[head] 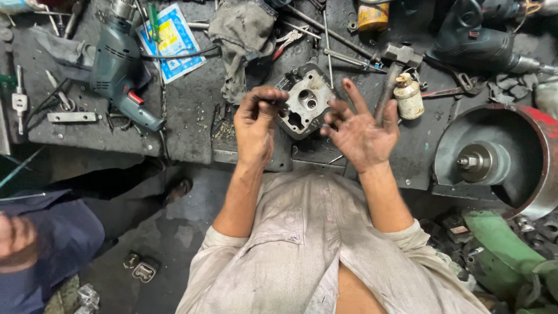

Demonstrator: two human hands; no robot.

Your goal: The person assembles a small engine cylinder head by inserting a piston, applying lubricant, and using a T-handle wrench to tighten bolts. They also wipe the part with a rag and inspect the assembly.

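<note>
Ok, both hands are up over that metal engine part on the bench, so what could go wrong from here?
1. The left hand pinches something small and dark at its fingertips; if dropped, it could vanish among the bench clutter or into the engine part openings.
2. Both hands look greasy, the right hand too, so grip may slip.
3. The hammer and small bottle sit close beside the right hand; a careless move might knock the bottle over.

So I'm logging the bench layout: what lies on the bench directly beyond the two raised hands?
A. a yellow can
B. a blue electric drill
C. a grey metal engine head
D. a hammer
C: the grey metal engine head sits on the bench just past the left hand and right hand, between them.
</note>
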